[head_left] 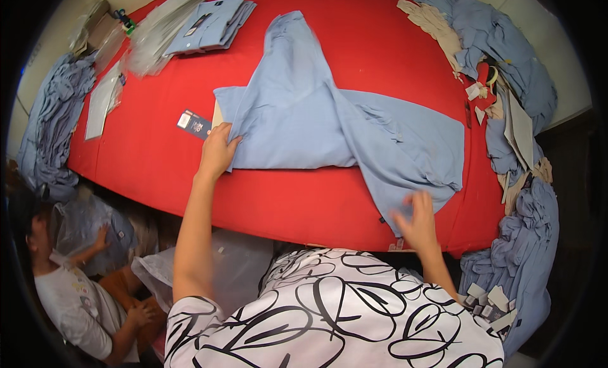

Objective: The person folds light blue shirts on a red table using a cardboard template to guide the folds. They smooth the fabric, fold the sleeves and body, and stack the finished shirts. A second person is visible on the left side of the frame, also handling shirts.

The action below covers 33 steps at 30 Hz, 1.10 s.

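A light blue shirt (291,124) lies spread on the red tabletop (253,203), with one part reaching to the far side and another stretched to the right. My left hand (216,151) is closed on the shirt's left edge, thumb on top of the cloth. A beige strip (217,115) shows at that edge, beside a dark hang tag (194,124). On the right, my right hand (417,222) is at the shirt's near lower corner. Its fingers are apart and slightly bent, a little blurred, with no cloth seen between them.
Folded blue shirts (212,26) sit at the far left beside clear plastic bags (158,36). Blue garments pile up at the left (54,121) and far right (500,58), with more at the near right (529,241). A seated person (82,298) is at lower left.
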### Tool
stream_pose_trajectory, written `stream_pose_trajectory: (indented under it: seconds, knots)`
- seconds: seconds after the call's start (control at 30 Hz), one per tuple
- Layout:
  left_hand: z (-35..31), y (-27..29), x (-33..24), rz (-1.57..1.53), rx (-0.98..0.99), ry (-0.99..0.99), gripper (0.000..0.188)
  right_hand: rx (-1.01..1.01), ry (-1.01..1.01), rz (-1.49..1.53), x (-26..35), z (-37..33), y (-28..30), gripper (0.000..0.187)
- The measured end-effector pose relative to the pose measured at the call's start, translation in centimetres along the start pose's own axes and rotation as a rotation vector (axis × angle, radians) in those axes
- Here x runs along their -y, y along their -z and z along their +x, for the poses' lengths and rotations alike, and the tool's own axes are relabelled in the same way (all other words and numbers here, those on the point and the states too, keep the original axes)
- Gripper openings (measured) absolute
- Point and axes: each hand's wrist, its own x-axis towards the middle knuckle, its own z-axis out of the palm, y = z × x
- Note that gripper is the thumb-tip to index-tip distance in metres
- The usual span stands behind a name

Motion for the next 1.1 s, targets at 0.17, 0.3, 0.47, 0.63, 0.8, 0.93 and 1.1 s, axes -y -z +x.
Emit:
stream_pose_trajectory:
  seconds: [0.17, 0.3, 0.47, 0.63, 0.8, 0.93, 1.1]
  knots:
    - [1.1, -1.8, -1.7, 0.352, -0.082, 0.037, 0.013, -0.084, -0.156, -0.133, -3.9, -8.7, -1.7, 0.024]
    - [1.8, -3.3, -2.1, 0.411, -0.19, 0.08, 0.019, -0.329, -0.42, 0.359, -10.8, -2.1, 1.8, 0.013]
    - [2.7, -5.4, -0.5, 0.222, -0.45, -0.034, 0.03, -0.636, -0.474, 0.271, -22.2, 9.9, 6.6, 0.019]
    - [4.9, -3.1, 4.3, 0.105, -0.304, -0.069, 0.036, -0.513, -0.69, -0.324, -22.1, 17.8, 2.9, 0.024]
    - [6.4, -2.8, 5.3, 0.122, -0.221, -0.026, 0.026, -0.56, -0.666, -0.294, -21.9, 17.6, 2.7, 0.026]
    - [7.0, -1.1, 2.6, 0.157, -0.178, -0.008, 0.019, -0.703, -0.404, -0.197, -20.3, 16.0, 2.8, 0.034]
    - [7.8, -3.1, 4.5, 0.129, -0.345, -0.118, 0.025, -0.252, -0.24, -0.538, -15.6, 11.8, -2.1, 0.048]
